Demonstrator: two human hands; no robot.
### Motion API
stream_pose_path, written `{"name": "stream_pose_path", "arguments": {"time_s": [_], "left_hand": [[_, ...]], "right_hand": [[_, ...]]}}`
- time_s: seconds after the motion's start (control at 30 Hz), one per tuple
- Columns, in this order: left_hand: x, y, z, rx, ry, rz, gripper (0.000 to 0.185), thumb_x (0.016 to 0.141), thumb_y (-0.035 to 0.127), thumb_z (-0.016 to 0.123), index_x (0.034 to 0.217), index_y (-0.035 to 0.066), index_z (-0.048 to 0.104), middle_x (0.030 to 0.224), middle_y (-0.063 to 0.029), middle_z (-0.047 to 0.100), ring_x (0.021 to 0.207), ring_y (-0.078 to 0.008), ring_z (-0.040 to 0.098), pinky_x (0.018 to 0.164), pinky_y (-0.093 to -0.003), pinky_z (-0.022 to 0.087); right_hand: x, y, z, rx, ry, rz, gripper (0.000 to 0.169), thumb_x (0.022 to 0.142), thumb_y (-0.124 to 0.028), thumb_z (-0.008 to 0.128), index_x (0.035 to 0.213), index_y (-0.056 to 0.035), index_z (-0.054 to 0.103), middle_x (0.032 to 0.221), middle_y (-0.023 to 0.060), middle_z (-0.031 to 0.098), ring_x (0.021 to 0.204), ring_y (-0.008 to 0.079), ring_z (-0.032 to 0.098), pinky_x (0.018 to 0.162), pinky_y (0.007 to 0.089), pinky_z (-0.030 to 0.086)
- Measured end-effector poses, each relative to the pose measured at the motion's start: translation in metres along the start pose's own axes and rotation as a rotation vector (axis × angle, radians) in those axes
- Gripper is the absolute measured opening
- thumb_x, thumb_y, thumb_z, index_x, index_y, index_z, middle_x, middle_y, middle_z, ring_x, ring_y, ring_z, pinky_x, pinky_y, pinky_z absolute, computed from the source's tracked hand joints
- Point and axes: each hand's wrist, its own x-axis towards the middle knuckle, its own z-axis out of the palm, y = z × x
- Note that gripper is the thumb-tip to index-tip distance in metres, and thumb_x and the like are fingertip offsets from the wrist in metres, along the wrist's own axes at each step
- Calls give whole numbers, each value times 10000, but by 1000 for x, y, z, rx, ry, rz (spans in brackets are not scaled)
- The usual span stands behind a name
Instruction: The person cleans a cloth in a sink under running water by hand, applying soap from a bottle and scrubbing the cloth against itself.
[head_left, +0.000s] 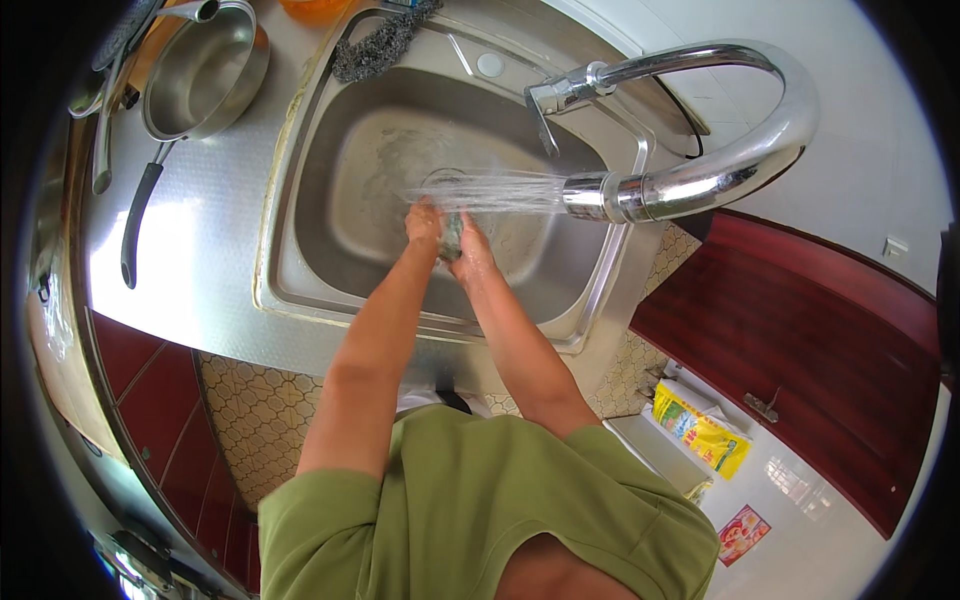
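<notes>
Water streams from the chrome faucet (720, 191) into the stainless steel sink (352, 217) and runs over the area of my hands. Between both hands is a small wet greenish object (451, 237), partly covered by fingers and blurred by the spray, so its exact kind is unclear. My left hand (424, 223) grips its left side, with fingertips under the edge of the stream. On the other side, my right hand (474, 246) is wrapped against it, palm turned inward. The lever (546, 120) of the faucet points down toward the basin.
A steel saucepan (202, 82) with a black handle (139, 225) stands on the metal counter (202, 289) at left. Grey mesh scourer (382, 46) lies on the sink's back-left corner. At right are a dark red wooden panel (795, 330) and a yellow packet (701, 431).
</notes>
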Motion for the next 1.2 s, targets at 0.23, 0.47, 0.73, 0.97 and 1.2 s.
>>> {"name": "stream_pose_path", "arguments": {"time_s": [0.23,0.47,0.73,0.97,1.2], "left_hand": [[-88,67,-34,-271,343,433,362,668,275,613,856,-26,546,824,-240,564,802,-410,530,690,-417,421],[-47,31,-1,-360,233,20,423,718,329,561,949,-24,527,874,-245,550,849,-393,515,758,-426,406],[-22,41,-53,-442,-71,-237,471,766,352,502,1058,-17,465,1120,-277,409,1033,-361,420,846,-423,340],[-82,62,-71,-935,-396,12,409,708,207,621,1034,6,477,977,-89,527,898,-184,485,800,-292,371],[-63,22,-65,-1146,-848,-178,367,640,85,669,962,45,497,831,-46,562,727,-156,524,663,-271,423]], "right_hand": [[40,-2,-62,362,-342,17,300,812,-365,413,939,-104,490,1009,79,483,910,217,485,760,390,412],[22,-15,-31,158,164,-25,320,833,-355,420,1010,-94,477,1042,68,494,906,239,490,720,399,437],[1,-3,-13,138,-128,-259,190,775,-162,478,936,-60,484,927,71,526,842,206,505,753,361,413],[2,-44,-26,278,-165,-130,218,823,-194,375,913,-45,506,838,59,552,794,194,538,741,333,433],[-37,-58,-31,-351,-427,1,486,796,-452,450,1047,-36,452,980,84,531,912,189,513,799,337,411]]}}
